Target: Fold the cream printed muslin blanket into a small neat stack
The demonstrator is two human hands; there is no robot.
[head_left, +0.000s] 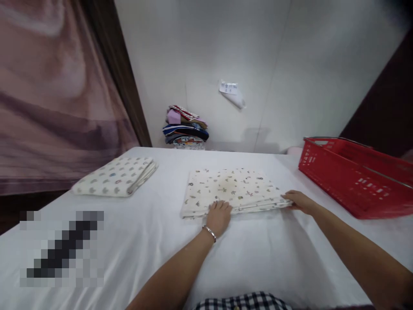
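A cream cloth [226,187] with small printed motifs lies folded flat in front of me, its layered edge facing my body. My left hand [219,217], with a bracelet at the wrist, rests on the near edge of this cloth, fingers lying flat on top. At the cloth's near right corner, my right hand [300,201] pinches the layers between thumb and fingers. To the left sits a second folded cloth [112,176], cream with grey-green spots, apart from both hands.
A red plastic basket [348,181] stands on the right of the white-covered table [155,249]. Stacked folded fabrics [185,129] are at the back against the wall. A blurred-out dark object [64,249] lies at front left. A pink curtain [58,94] hangs on the left.
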